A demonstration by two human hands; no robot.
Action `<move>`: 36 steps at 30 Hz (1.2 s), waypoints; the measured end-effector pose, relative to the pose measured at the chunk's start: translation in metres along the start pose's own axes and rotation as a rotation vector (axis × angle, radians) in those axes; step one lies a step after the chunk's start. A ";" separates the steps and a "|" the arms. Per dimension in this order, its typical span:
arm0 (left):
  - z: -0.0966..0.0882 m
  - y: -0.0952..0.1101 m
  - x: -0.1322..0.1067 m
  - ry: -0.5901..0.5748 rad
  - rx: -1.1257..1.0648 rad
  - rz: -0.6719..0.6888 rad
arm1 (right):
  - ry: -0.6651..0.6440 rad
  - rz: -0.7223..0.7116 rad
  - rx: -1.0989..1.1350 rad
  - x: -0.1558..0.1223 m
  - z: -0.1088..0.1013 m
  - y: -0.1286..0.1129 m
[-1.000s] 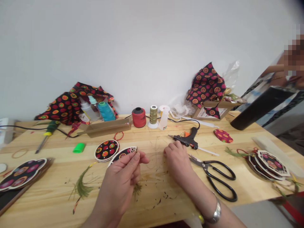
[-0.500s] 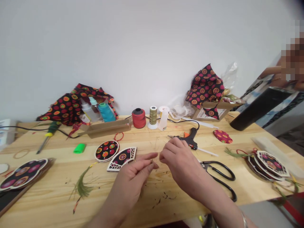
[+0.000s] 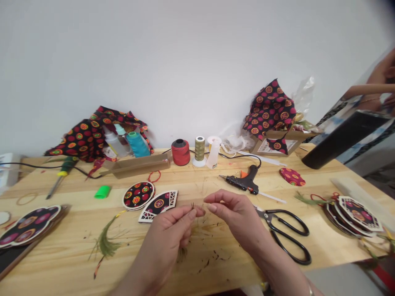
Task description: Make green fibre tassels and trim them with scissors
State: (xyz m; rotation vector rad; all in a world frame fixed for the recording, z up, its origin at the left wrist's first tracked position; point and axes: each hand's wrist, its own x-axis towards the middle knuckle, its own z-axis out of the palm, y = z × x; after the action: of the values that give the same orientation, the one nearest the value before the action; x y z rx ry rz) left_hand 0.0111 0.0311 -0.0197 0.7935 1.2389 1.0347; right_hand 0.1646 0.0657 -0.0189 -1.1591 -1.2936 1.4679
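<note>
Between its thumb and index finger, my left hand (image 3: 171,232) pinches an olive-green tassel (image 3: 182,253). The tassel's strands hang below the palm and short ends poke out above the fingertips. Just to the right, my right hand (image 3: 237,218) is closed in a pinch beside those ends; whatever is in its fingertips is too fine to make out. A fan-shaped ornament (image 3: 159,204) lies behind my left hand, touching a round ornament (image 3: 138,195) with patterned fabric. Black-handled scissors (image 3: 290,236) rest on the table right of my right hand.
A hot glue gun (image 3: 243,181) lies behind my right hand. Thread spools (image 3: 180,152) and a cardboard box (image 3: 142,165) line the wall. Ornament stacks sit left (image 3: 29,226) and right (image 3: 354,216). Another tassel (image 3: 107,241) lies left. A person's arm (image 3: 370,90) shows beyond a black tube (image 3: 342,139).
My right hand has turned, so its thumb and index finger now show in a pinch. Left fingers have closed from stretched out to pinching the tassel. The view has shifted slightly.
</note>
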 end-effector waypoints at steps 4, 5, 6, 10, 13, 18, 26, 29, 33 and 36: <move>0.002 0.000 0.000 -0.020 0.009 -0.002 | -0.014 -0.135 -0.046 0.002 0.004 0.000; 0.002 0.000 0.000 -0.016 0.003 -0.003 | -0.010 -0.176 -0.088 0.003 0.004 0.000; 0.001 0.000 0.000 -0.007 -0.009 -0.003 | -0.001 -0.209 -0.130 0.003 0.003 0.001; -0.002 -0.002 0.004 0.023 -0.087 -0.017 | -0.007 -0.273 -0.247 -0.002 -0.001 0.000; -0.001 0.000 0.005 0.001 -0.129 -0.050 | -0.171 -0.336 -0.270 -0.007 -0.002 -0.003; 0.004 0.003 0.002 -0.063 -0.181 -0.103 | -0.112 -0.310 -0.189 -0.003 0.003 -0.004; 0.003 0.003 -0.001 -0.106 -0.085 -0.093 | -0.010 -0.186 -0.105 0.004 0.004 -0.001; 0.004 0.002 -0.001 -0.108 -0.050 -0.089 | 0.004 -0.181 -0.118 0.003 0.003 -0.001; 0.004 0.001 -0.003 -0.098 -0.011 -0.083 | 0.001 -0.182 -0.111 0.003 0.003 -0.002; 0.004 0.000 -0.004 -0.103 -0.009 -0.090 | -0.036 -0.129 -0.059 0.004 0.002 -0.002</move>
State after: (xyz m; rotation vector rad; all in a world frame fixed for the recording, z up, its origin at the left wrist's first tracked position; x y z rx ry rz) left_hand 0.0148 0.0276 -0.0175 0.7677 1.1707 0.9150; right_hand 0.1619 0.0694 -0.0175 -1.0709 -1.4180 1.3699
